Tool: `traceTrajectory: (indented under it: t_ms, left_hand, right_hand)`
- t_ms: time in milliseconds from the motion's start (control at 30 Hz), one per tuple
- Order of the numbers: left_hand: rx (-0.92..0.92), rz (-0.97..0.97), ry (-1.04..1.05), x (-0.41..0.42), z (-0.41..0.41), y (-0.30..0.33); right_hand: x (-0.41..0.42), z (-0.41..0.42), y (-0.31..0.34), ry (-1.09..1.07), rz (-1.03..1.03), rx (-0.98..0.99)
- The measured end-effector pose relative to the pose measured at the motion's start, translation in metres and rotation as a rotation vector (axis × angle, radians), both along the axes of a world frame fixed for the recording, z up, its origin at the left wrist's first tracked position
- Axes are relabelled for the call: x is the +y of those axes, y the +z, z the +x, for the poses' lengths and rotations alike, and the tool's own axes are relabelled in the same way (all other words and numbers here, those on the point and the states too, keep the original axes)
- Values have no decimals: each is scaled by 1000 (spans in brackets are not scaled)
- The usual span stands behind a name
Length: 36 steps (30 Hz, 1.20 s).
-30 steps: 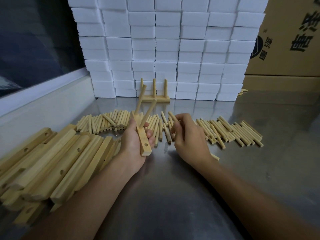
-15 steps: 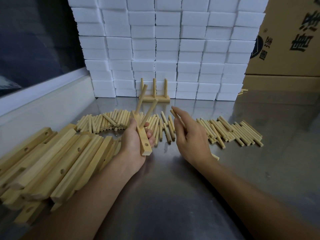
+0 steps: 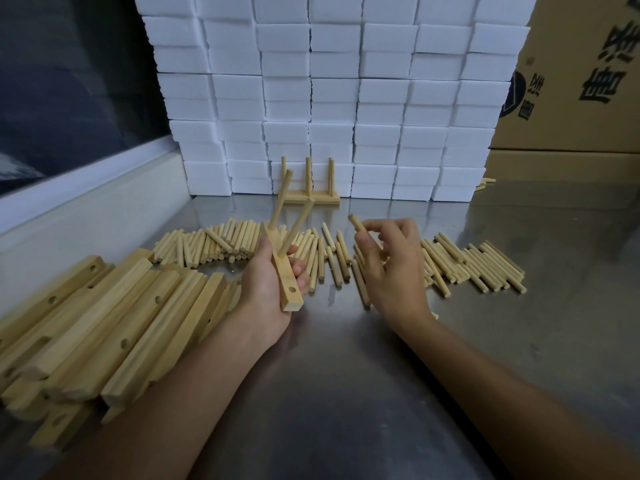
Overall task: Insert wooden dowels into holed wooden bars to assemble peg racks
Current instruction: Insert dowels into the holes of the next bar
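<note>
Pale wood lies all over the steel bench (image 3: 346,393). The left hand (image 3: 268,289) grips a holed bar (image 3: 284,282), its fingers curled round the middle so that the bar runs from near to far. Two dowels (image 3: 282,199) already stand in the far holes, leaning apart from each other, and the near hole (image 3: 293,290) is open, just below the fingers. The right hand (image 3: 391,268) is lifted just above the bench and pinches a single dowel (image 3: 356,224) between thumb and fingertips, with its far end poking up and left; the rest of its length is hidden by the fingers. This dowel is to the right of the bar and not yet touching it.

Loose dowels (image 3: 478,265) lie in a row across the bench beyond both hands, more bars (image 3: 114,327) are heaped at the near left, and a finished rack (image 3: 311,197) stands far off against a wall of white foam blocks (image 3: 346,98). A cardboard box (image 3: 581,81) sits at the far right.

The likely next step is seating the held dowel in the near hole. The risks look plain enough. The pinch is near one end, so the dowel could swing and meet the hole at a slant, then jam or wedge crooked. The left fingers sit close to that hole and may block it or get nipped. Pushing hard could also twist the bar in the grip and loosen the two leaning dowels, if they are not fully seated.
</note>
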State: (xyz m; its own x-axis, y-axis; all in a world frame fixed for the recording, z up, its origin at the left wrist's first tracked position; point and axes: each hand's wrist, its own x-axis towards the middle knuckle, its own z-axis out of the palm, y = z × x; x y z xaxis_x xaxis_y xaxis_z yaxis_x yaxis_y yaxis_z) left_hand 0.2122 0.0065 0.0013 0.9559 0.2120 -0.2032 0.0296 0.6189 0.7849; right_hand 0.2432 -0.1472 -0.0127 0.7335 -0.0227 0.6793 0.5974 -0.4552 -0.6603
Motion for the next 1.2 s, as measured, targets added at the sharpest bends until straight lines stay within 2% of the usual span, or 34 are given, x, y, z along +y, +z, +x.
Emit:
traceTrajectory:
  t_ms: [133,300,400,600,767,1033,1200]
  left_hand:
    - [-1,0,-4,1,0,-1]
    - [-5,-25,7,1,2,-1]
    - [3,-43,33,2,4,-1]
    - [23,-44,45,2,5,-1]
    - [-1,-60,1,2,3,-1]
    - [-1,-53,5,2,3,-1]
    - [-1,-47,2,2,3,-1]
  right_hand:
    - [1,-4,3,171,156,159]
    - [7,-10,17,587,504,649]
    - [9,-13,22,778,563,804]
    - [10,-13,18,773,517,777]
    - [7,-10,17,636,549,732]
    - [6,-12,15,483,363,588]
    - [7,-11,13,416,364,496]
